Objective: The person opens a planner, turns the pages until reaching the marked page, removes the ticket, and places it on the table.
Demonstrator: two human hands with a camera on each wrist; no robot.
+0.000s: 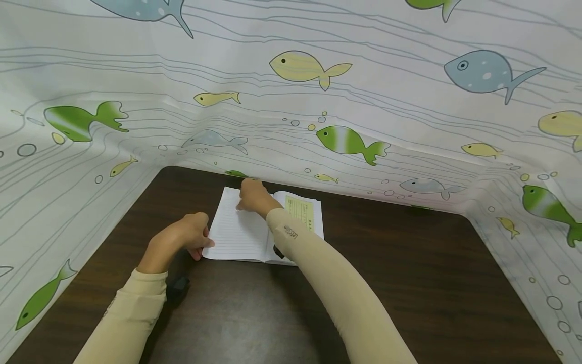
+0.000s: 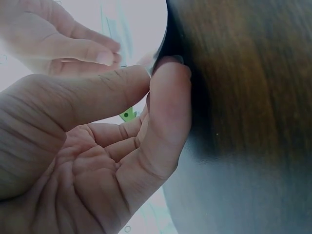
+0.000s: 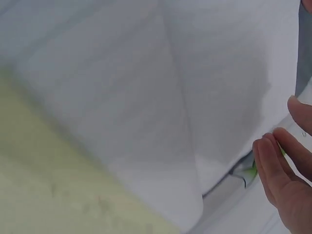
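An open notebook (image 1: 241, 232) with ruled white pages lies on the dark table. My left hand (image 1: 184, 235) is at its lower left corner, thumb on the page. Close up in the left wrist view, the thumb and index finger (image 2: 168, 107) pinch at the page edge. My right hand (image 1: 254, 196) reaches over the upper part of the left page. In the right wrist view the fingers of that hand (image 3: 282, 170) are fairly straight, with the thumb apart, near the page's far edge. A yellow-green printed sheet (image 1: 297, 212) lies on the right page, partly covered by the right sleeve.
A dark wood table (image 1: 409, 273) stretches to the right and toward me. White sheeting (image 1: 273, 111) printed with fish encloses its back and sides. A small black device (image 1: 177, 289) sits under the left wrist.
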